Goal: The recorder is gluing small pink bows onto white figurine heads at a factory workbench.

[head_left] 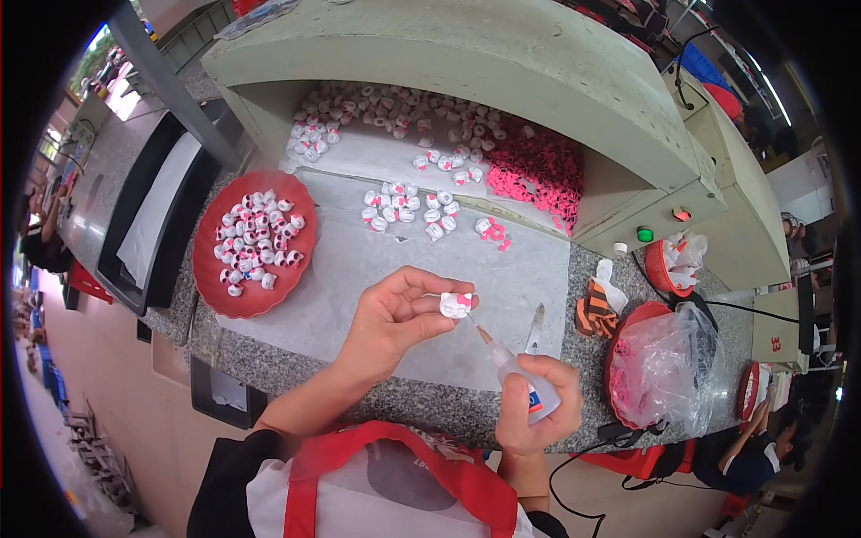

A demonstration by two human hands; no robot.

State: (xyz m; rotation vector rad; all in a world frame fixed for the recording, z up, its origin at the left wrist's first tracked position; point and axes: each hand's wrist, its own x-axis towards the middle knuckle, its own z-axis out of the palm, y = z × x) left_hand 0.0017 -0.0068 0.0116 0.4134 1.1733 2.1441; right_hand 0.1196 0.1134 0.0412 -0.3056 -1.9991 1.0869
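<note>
Between the thumb and fingers of my left hand [387, 325] is a small white cat-shaped figurine head [456, 305] with a pink bow. My right hand [541, 403] grips a translucent squeeze bottle [520, 377] that has a thin needle tip. The tip points up and left and comes close to the figurine head's lower right side; whether it touches, I cannot tell. Beyond my hands, several similar white heads [395, 204] stand grouped on the white paper [341, 260]. Beside them lies a little cluster of pink pieces [493, 233].
A red scalloped bowl [206, 269] of white-and-pink heads sits at left. Under the pale green hood [448, 67] are many white heads and a heap of pink pieces [538, 170]. A metal blade [535, 327], striped cloth [595, 311] and a plastic-covered red bowl [619, 359] lie at right.
</note>
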